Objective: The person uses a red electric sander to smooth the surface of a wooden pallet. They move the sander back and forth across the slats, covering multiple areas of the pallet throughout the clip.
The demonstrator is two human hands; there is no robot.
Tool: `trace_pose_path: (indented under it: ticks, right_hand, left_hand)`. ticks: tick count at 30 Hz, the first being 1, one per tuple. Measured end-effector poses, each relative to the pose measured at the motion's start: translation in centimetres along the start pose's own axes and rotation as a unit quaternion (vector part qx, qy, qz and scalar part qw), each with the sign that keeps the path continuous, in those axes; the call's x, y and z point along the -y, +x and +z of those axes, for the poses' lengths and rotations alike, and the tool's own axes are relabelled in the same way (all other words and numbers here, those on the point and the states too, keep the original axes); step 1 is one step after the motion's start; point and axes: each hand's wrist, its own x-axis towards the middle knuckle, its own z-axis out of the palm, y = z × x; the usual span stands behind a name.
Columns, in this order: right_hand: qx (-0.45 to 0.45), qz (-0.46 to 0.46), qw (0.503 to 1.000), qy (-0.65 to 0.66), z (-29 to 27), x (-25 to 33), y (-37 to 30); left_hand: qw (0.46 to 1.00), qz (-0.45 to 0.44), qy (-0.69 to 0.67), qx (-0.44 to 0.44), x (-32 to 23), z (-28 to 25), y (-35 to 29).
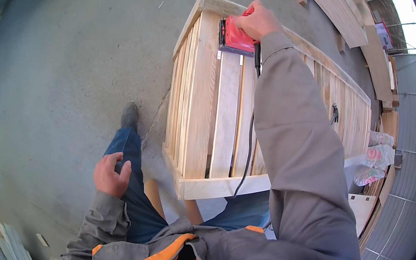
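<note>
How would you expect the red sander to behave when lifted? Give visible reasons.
The red sander would probably feel rigid, judging by its hard-looking casing. It seems unlikely to roll, since its dark base looks broad and flat. Its black cord, curving loosely over the slats, would likely trail floppily.

We see a slatted wooden crate (226, 116) bearing a red sander (238, 39) near its far rim, a black cord (250, 144) across the slats, and a small dark object (334, 114).
</note>
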Motion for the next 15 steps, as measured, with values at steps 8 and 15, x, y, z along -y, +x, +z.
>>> trace_pose_path:
  ticks: [8,15]
  right_hand:
    - [-0.011,-0.046,0.998,-0.033,1.1,4.0,2.1]
    - [0.005,-0.030,0.999,-0.015,1.7,3.9,-7.1]
  left_hand:
    - [1.000,-0.018,-0.015,-0.011,-0.3,-0.4,-0.4]
    - [0.998,-0.013,-0.036,-0.041,1.4,-0.1,-1.3]
